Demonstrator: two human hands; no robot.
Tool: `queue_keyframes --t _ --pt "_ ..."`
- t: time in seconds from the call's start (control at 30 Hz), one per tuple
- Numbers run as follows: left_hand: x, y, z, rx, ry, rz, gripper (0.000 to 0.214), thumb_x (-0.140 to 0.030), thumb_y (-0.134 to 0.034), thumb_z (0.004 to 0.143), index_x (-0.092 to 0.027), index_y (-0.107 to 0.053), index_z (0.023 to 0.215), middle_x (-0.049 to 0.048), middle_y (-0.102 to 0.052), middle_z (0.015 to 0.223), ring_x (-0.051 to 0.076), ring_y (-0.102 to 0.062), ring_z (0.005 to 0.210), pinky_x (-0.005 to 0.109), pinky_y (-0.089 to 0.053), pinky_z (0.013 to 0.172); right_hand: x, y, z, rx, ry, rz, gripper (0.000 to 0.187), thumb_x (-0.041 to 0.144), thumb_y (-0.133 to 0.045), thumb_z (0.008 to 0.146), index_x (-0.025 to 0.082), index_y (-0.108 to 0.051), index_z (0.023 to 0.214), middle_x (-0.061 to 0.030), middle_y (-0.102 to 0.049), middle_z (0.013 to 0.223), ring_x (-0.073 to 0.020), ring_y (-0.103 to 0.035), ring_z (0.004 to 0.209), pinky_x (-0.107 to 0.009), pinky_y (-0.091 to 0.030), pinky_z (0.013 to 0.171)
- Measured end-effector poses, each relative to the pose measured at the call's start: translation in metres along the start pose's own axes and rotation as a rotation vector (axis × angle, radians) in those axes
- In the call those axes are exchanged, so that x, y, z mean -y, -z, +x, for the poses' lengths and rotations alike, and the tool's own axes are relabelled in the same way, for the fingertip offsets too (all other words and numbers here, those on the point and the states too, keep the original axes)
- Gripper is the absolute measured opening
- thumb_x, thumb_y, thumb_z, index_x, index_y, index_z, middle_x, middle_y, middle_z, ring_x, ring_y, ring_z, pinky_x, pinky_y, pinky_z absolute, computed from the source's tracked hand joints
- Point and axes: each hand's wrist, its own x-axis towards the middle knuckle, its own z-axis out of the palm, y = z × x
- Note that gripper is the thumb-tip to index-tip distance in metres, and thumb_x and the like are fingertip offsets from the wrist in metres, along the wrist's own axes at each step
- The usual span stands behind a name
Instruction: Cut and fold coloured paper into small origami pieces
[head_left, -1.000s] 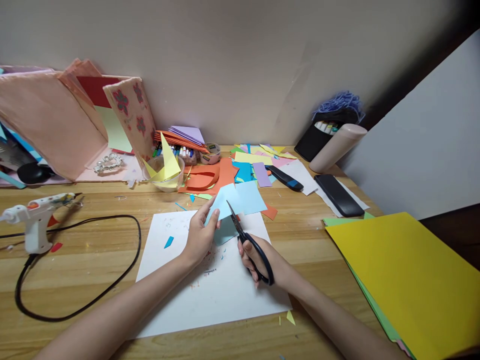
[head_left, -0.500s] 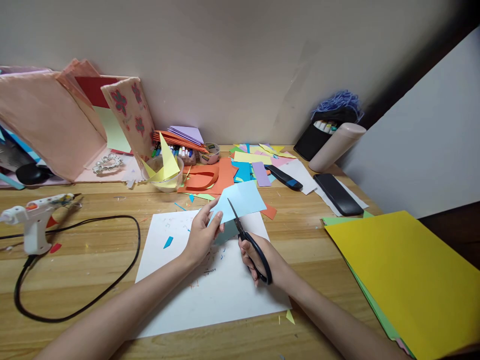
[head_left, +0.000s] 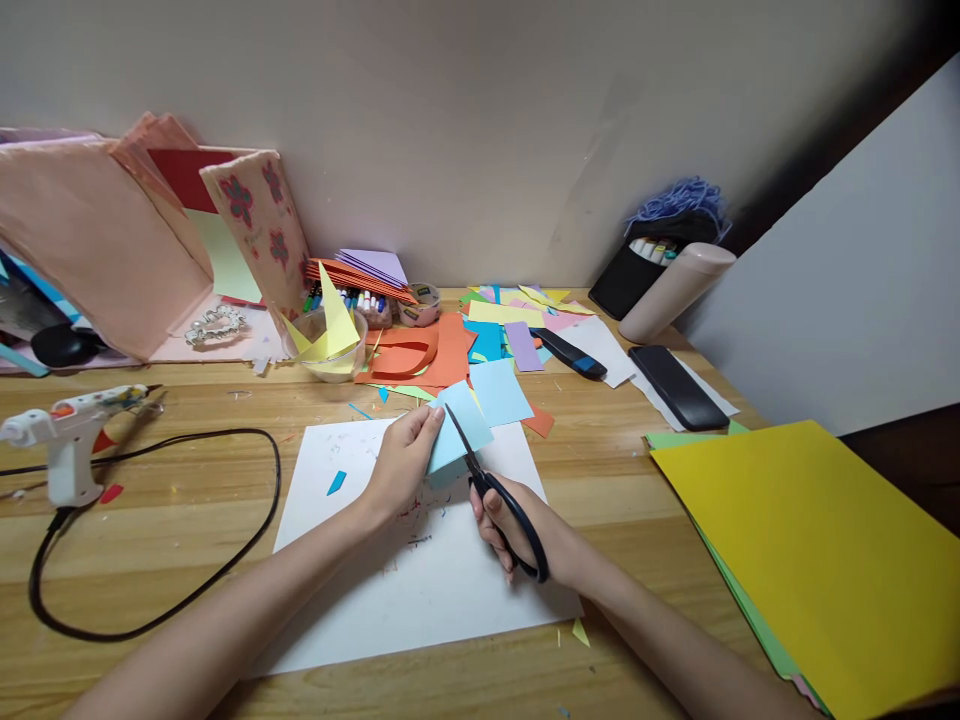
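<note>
My left hand (head_left: 405,450) pinches a light blue piece of paper (head_left: 459,425) between thumb and fingers, above the white sheet. My right hand (head_left: 517,525) grips black-handled scissors (head_left: 484,470); their blades lie across the held paper, pointing up and left. Just beyond the blades, a second light blue piece (head_left: 501,392) lies apart from the held one, near the orange paper. Beneath both hands is the white sheet (head_left: 352,620), with small dark and coloured specks and a blue scrap (head_left: 337,483) on it.
At left stands a glue gun (head_left: 71,440) with a looping black cord (head_left: 274,500). Behind are a plastic bowl (head_left: 341,368) of yellow paper, orange paper (head_left: 450,350) and a cutter knife (head_left: 570,355). A phone (head_left: 675,388) and a yellow sheet (head_left: 817,550) lie at right.
The single light blue paper is now two pieces: the right part has come away and sits beyond the scissors. The held part is smaller, and the blades have swung left across it.
</note>
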Motion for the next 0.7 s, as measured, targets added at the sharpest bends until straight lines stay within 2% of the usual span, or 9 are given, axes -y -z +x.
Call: queue_keyframes --t 0.33,0.57,0.7 --pt "-0.0005 0.0005 -0.0009 0.002 0.036 -0.061 0.037 -0.048 -0.043 0.081 -0.017 -0.039 0.061 -0.0038 -0.033 0.058 0.01 -0.03 0.054 0.021 -0.025 0.049 0.0028 -0.0016 -0.0008 -0.064 -0.038 -0.011 0.048 0.066 -0.044 0.074 0.019 -0.043 0.083 0.0084 -0.036 0.052 -0.0041 -0.034 0.034 -0.015 -0.036 0.028" --pt "-0.0037 -0.0016 -0.0033 0.105 0.041 -0.106 0.036 -0.047 -0.043 0.082 -0.016 -0.044 0.063 -0.0036 -0.034 0.058 0.009 -0.031 0.054 0.02 -0.026 0.048 -0.003 -0.0029 0.0034 -0.049 0.035 -0.023 0.055 0.073 -0.036 0.071 0.019 -0.039 0.079 0.0079 -0.036 0.052 -0.0044 -0.036 0.035 -0.016 -0.04 0.03" --pt "-0.0054 -0.0029 -0.0036 0.112 0.057 -0.142 0.037 -0.048 -0.044 0.082 -0.016 -0.044 0.063 -0.004 -0.035 0.057 0.009 -0.031 0.052 0.02 -0.026 0.047 -0.0014 -0.0055 0.0033 -0.08 0.034 -0.032 0.053 0.072 -0.039 0.072 0.019 -0.041 0.079 0.008 -0.037 0.052 -0.0045 -0.038 0.034 -0.016 -0.038 0.028"
